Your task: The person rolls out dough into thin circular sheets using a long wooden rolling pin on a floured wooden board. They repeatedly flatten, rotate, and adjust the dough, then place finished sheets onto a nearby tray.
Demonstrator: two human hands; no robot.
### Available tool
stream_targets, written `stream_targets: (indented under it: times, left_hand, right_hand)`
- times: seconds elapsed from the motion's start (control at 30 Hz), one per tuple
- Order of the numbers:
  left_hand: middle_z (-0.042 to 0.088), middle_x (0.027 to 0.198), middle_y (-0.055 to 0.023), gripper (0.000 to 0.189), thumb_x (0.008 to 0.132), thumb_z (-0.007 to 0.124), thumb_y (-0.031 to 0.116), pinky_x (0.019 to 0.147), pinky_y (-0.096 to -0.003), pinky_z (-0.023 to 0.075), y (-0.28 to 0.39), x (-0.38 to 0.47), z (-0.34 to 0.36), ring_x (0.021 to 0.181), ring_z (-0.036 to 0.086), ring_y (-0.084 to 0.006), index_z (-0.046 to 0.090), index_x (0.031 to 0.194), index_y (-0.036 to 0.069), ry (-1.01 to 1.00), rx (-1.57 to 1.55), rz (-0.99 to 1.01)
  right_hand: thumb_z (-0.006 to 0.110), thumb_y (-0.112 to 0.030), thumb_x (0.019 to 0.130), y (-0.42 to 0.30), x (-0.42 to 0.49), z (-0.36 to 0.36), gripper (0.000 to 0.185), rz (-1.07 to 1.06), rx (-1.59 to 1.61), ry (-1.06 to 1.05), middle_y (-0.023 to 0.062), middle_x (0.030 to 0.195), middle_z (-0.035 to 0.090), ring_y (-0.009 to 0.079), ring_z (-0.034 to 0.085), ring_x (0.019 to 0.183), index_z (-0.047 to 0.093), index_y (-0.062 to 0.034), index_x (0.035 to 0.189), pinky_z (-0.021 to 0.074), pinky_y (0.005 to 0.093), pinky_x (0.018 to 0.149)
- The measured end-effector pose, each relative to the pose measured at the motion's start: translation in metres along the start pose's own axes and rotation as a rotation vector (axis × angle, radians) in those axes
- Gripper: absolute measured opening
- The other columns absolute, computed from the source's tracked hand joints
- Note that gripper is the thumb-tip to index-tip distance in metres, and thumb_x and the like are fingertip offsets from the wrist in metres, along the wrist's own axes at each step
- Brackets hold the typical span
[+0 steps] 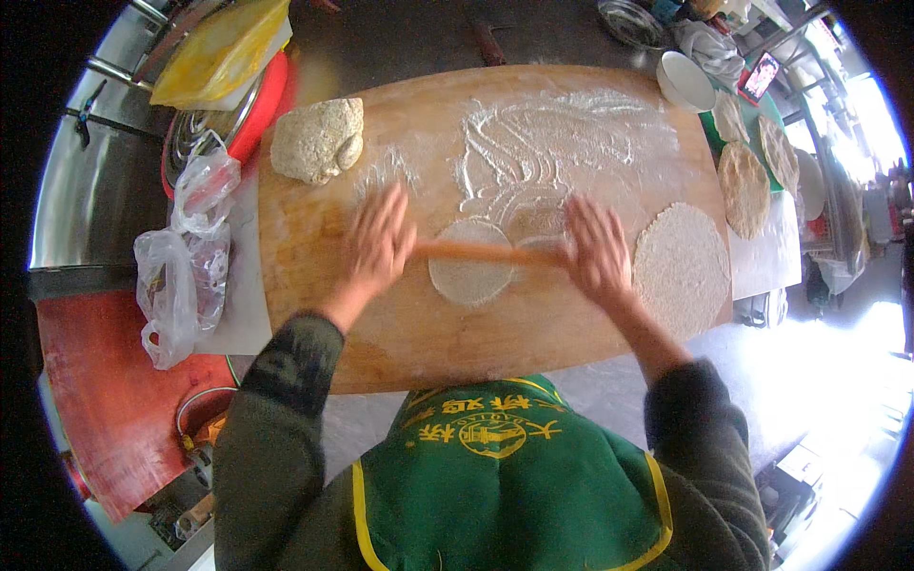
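Observation:
A wooden rolling pin [493, 253] lies across a small round sheet of dough [470, 275] on the wooden board [428, 342]. My left hand [380, 239] is on the pin's left end, fingers extended and slightly blurred. Over the right end rests my right hand [594, 246], its fingers stretched forward too. Both palms face down, and neither hand wraps around the pin. To the right of my right hand lies a larger flat dough round [682, 268]. A thick lump of dough [318, 141] sits at the board's far left corner. White flour [543, 157] is smeared beyond the pin.
Several flat dough pieces [743, 189] lie off the board's right side. A white bowl [685, 81] stands at the far right corner, near a phone [761, 77]. Plastic bags [175, 292], a red-rimmed basin [265, 107] and a yellow-lined container [218, 53] are on the left.

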State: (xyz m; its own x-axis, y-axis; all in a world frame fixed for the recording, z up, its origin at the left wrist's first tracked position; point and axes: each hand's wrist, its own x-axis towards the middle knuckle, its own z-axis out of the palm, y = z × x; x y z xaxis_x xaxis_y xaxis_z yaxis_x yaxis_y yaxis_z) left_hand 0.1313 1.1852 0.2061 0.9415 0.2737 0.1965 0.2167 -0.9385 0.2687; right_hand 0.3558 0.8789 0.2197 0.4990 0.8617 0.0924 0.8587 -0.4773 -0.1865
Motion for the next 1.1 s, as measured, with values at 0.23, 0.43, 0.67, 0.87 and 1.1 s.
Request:
stream_targets:
  times: [0.23,0.43,0.67,0.87,1.1]
  left_hand:
    - [0.035,0.156,-0.0188,0.068,0.098,0.052,0.04,0.116,-0.0481,0.0287,0.023,-0.022,-0.008,0.142,0.037,-0.0338,0.031,0.152,0.003,-0.002,0.037,-0.04]
    - [0.037,0.154,-0.0172,0.067,0.099,0.047,0.044,0.114,-0.0488,0.0305,0.012,-0.04,-0.004,0.141,0.037,-0.0332,0.035,0.149,0.002,-0.041,0.054,-0.014]
    - [0.039,0.153,-0.0182,0.063,0.099,0.05,0.039,0.116,-0.0459,0.0289,-0.001,0.011,0.008,0.14,0.039,-0.033,0.037,0.148,0.001,0.071,0.036,-0.077]
    - [0.036,0.155,-0.0198,0.069,0.096,0.052,0.039,0.117,-0.0514,0.0234,0.028,-0.089,-0.013,0.143,0.035,-0.0353,0.034,0.15,-0.001,-0.072,-0.065,0.001]
    - [0.05,0.142,-0.0215,0.053,0.099,0.052,0.034,0.109,-0.0433,0.0371,-0.018,0.046,0.005,0.132,0.047,-0.0362,0.05,0.137,-0.003,0.118,0.108,-0.128]
  right_hand:
    - [0.055,-0.045,0.095,0.001,-0.014,0.008,0.07,0.024,-0.023,0.01,0.0195,0.156,0.034,0.0333,0.031,0.145,0.04,-0.001,0.147,0.0188,0.0498,0.12]
    - [0.059,-0.037,0.093,-0.004,-0.024,-0.002,0.067,-0.037,0.049,-0.071,0.017,0.156,0.035,0.0325,0.034,0.144,0.041,-0.0025,0.147,0.0217,0.0502,0.119]
    - [0.052,-0.043,0.096,0.017,0.027,0.017,0.072,0.108,-0.019,0.07,0.0192,0.156,0.033,0.033,0.029,0.146,0.033,0.0,0.15,0.0177,0.0491,0.121]
    - [0.057,-0.038,0.095,-0.024,-0.058,-0.017,0.067,-0.107,0.084,-0.138,0.0188,0.155,0.036,0.0334,0.034,0.144,0.038,-0.0007,0.148,0.0235,0.052,0.117]
    - [0.05,-0.042,0.099,0.025,0.066,0.017,0.065,0.151,0.048,0.191,0.0207,0.155,0.034,0.0347,0.032,0.144,0.038,0.0001,0.147,0.0211,0.0507,0.119]
